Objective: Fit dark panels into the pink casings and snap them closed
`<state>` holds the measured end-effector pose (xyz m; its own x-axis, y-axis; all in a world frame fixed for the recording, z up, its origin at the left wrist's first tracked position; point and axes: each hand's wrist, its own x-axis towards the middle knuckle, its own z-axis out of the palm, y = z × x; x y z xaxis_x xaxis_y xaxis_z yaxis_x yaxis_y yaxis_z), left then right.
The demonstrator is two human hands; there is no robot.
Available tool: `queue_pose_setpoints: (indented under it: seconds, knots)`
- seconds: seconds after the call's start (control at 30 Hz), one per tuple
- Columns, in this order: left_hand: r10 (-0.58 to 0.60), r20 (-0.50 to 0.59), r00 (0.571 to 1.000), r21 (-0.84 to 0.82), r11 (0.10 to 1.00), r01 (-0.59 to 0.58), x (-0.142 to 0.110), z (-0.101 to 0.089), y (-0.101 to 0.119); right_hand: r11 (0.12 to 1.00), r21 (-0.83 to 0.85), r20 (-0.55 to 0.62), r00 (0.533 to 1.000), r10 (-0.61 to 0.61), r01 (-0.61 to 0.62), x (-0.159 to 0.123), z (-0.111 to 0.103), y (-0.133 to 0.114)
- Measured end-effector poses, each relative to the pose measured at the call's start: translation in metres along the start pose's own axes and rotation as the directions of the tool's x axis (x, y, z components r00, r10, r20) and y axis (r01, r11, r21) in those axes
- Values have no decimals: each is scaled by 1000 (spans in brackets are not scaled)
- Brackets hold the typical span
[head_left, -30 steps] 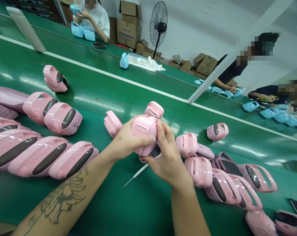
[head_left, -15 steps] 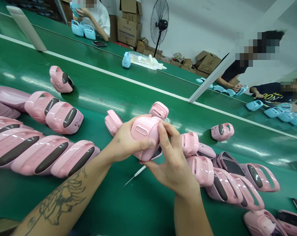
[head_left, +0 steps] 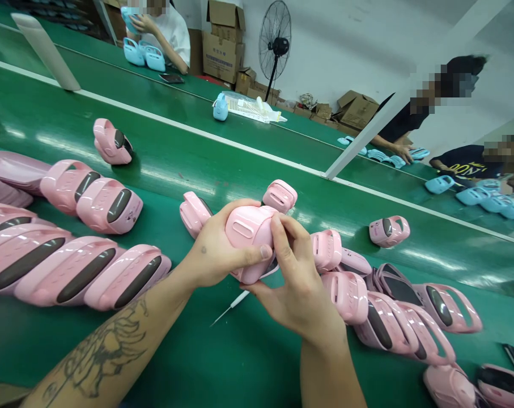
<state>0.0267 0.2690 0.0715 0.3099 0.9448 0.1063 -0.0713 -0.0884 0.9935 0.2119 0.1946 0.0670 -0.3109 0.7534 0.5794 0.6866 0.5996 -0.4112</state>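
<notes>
Both my hands hold a glossy pink plastic casing above the green conveyor belt. My left hand wraps its left side, with the thumb across the front. My right hand grips its right side, fingertips on top. A dark panel edged in white shows under the casing, mostly hidden. Loose pink casings lie close by: one left of my hands, one beyond them, one to the right. Below my hands, a thin white-handled pick lies on the belt.
Rows of pink casings with dark oval panels lie left and right on the belt. A white rail divides it from a farther belt, where several co-workers handle blue casings. Cardboard boxes and a standing fan are beyond.
The loose casings on the far side of the belt have drifted right. My hands still hold the casing, with their fingers shifted slightly on it.
</notes>
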Motion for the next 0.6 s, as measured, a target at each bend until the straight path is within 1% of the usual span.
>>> queue_pose_setpoints:
  seconds: [0.1,0.2,0.37,0.5,0.6]
  knots:
    - [28,-3,1000,11,1000,-28,-1,-1,1,1000,-9,6,1000,-18,18,0,0,-2]
    - [55,2,998,9,998,-55,-2,-1,2,1000,-8,25,1000,-8,8,-1,0,-5]
    - [69,-4,998,-7,998,-69,-4,-1,-1,1000,-6,49,999,-11,11,-3,-1,-7]
    - [29,-33,999,-40,999,-30,1,-2,-5,998,57,43,999,-10,8,1,7,1]
    - [-35,-34,999,-120,992,30,6,-2,-10,992,128,10,1000,-16,15,4,15,11]
